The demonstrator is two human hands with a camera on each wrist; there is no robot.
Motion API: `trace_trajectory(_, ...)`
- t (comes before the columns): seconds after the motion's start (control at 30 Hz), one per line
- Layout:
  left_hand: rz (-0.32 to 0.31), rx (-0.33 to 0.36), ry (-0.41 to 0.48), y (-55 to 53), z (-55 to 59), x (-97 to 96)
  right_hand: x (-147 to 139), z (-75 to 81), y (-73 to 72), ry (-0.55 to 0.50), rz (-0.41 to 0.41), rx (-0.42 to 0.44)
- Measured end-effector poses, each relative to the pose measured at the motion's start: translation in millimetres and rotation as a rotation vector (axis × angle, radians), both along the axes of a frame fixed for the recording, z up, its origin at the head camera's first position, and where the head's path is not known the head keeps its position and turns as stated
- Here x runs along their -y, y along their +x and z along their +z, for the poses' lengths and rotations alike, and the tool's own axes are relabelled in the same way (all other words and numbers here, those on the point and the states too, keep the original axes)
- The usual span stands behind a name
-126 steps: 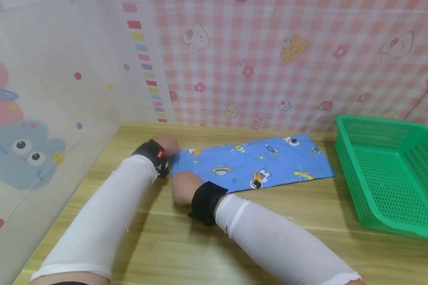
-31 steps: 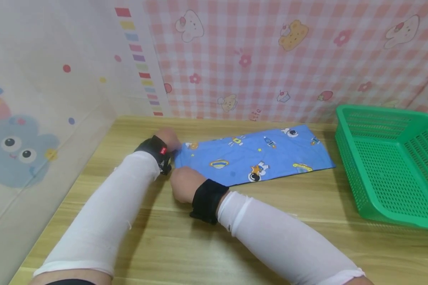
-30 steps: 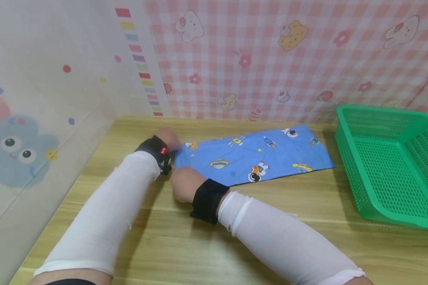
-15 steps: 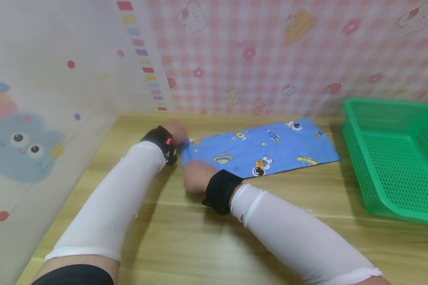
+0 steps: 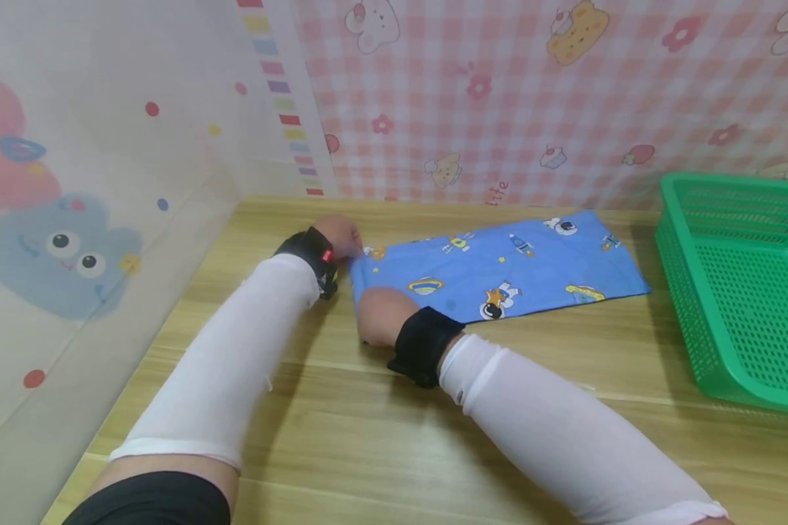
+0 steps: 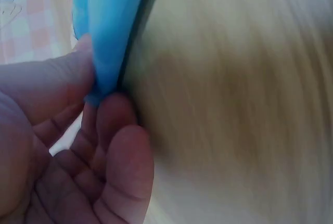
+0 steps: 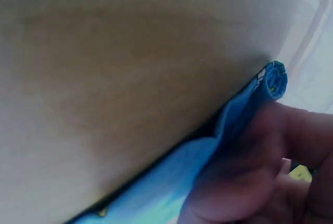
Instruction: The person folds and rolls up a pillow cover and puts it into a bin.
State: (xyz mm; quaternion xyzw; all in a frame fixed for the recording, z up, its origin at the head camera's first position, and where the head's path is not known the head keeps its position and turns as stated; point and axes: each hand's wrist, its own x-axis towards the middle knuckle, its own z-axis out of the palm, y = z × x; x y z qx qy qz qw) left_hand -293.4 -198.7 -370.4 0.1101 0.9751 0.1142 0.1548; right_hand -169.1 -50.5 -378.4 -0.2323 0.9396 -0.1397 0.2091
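A blue cloth (image 5: 532,266) printed with astronauts, rockets and planets lies as a long strip on the wooden table. My left hand (image 5: 338,235) pinches its far left corner; in the left wrist view, the thumb and fingertips hold the cloth (image 6: 109,31). At the near left corner my right hand (image 5: 384,317) grips the same end, knuckles up, its fingers hidden in the head view. In the right wrist view, the cloth's edge (image 7: 278,81) is rolled into a small tube under that hand's fingers (image 7: 234,187).
A green plastic basket (image 5: 696,321) with perforated sides stands at the right, a little apart from the cloth's right end. A pink checked sheet (image 5: 420,95) covers the back wall, and a white printed sheet (image 5: 190,65) hangs at the left.
The head view has shifted, so everything sits further right and higher in it. Both hands have moved slightly right along the cloth, its left end still held.
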Motion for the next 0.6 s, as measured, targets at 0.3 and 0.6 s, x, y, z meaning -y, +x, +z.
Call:
trace_trajectory(0.3,0.055,-0.010,0.020,7.6,3.4,-9.0,2.8,-7.1,12.8,-0.026,0.183,-0.232)
trace_trajectory(0.6,0.098,0.053,0.172,8.1,-3.6,-7.7,3.4,-3.6,11.1,0.028,0.129,-0.184)
